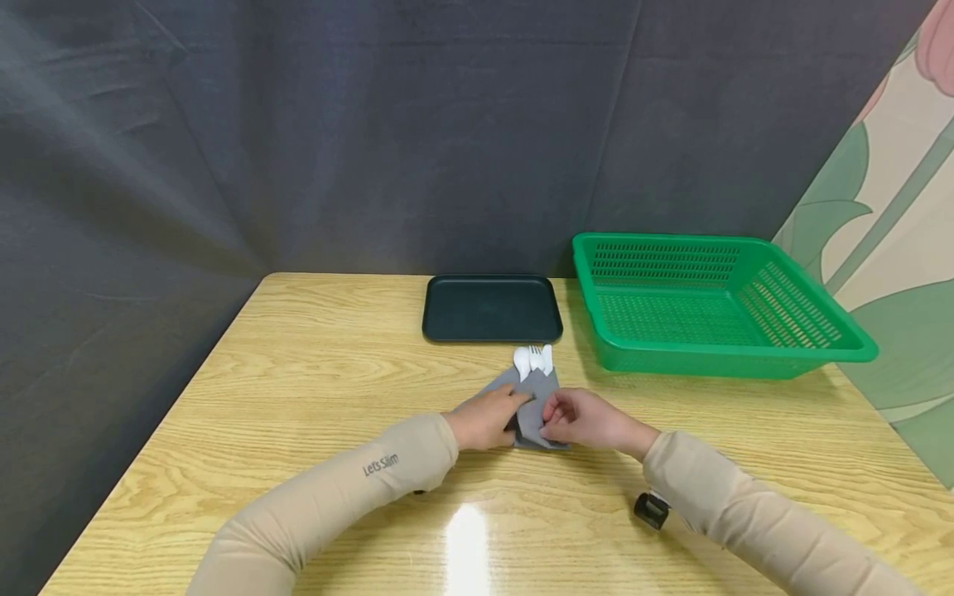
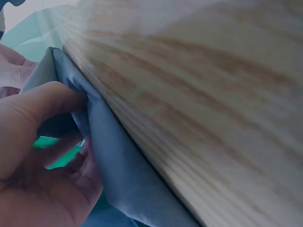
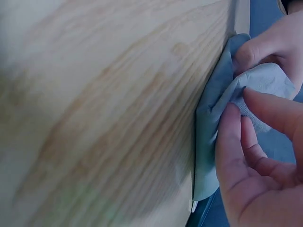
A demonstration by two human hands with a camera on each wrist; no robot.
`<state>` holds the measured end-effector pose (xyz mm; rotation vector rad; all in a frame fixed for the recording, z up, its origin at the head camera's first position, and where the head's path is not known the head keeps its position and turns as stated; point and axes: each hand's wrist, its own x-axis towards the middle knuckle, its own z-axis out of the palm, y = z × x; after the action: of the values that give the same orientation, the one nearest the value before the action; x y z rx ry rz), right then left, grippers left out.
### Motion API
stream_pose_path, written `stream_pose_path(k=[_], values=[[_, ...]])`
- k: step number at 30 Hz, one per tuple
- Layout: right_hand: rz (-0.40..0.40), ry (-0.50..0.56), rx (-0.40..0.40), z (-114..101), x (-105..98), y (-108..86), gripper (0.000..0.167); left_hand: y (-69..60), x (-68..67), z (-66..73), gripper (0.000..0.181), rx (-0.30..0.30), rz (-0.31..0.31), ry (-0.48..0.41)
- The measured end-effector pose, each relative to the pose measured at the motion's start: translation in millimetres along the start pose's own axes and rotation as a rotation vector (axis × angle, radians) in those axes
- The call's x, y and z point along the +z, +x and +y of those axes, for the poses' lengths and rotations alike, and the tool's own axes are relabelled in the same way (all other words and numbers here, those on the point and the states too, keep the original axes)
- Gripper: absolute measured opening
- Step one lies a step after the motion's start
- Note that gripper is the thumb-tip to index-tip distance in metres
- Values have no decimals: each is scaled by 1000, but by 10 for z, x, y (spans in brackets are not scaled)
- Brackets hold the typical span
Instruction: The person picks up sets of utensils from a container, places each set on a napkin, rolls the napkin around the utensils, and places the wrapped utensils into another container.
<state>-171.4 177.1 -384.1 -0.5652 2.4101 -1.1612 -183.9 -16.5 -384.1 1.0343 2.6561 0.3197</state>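
Note:
A grey napkin [image 1: 537, 414] lies folded on the wooden table, wrapped over the lower part of some white cutlery. The heads of a white spoon [image 1: 521, 361], a fork [image 1: 536, 358] and a knife [image 1: 547, 358] stick out of its far end. From the left side, my left hand [image 1: 488, 418] holds the folded cloth, its thumb on the near part in the left wrist view. My right hand [image 1: 585, 420] pinches the napkin's right edge between thumb and fingertips; a raised flap of cloth [image 3: 267, 78] shows beside it in the right wrist view. The cutlery handles are hidden.
Just beyond the cutlery, a black tray [image 1: 492, 309] lies flat near the table's back edge. A large green plastic basket [image 1: 701, 356] stands to the right, overhanging the table's right edge. Dark cloth [image 1: 417, 141] hangs behind the table.

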Motion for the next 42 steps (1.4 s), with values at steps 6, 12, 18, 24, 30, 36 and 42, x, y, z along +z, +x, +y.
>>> stream_pose_path(k=[6, 12, 18, 24, 30, 36, 42], values=[[20, -84, -32, -26, 19, 16, 16, -14, -40, -61, 32, 6, -6, -169], [42, -135, -19, -71, 36, 36, 16, -25, -58, -203, 31, 78, -65, -330], [59, -163, -1, -111, 58, 45, 17, -37, -75, -232, 48, 61, -130, -449], [80, -180, 1, -96, 92, 60, 21, -51, -74, -221, 48, 34, -92, -416], [93, -222, -5, -96, 107, 61, 23, -67, -58, -201, 46, 48, -31, -339], [93, -253, -25, -88, 106, 56, 23, -61, -29, -174, 51, 12, -24, -312], [101, -298, -53, -89, 102, 44, 21, -51, -23, -137, 53, 2, -16, -298]])
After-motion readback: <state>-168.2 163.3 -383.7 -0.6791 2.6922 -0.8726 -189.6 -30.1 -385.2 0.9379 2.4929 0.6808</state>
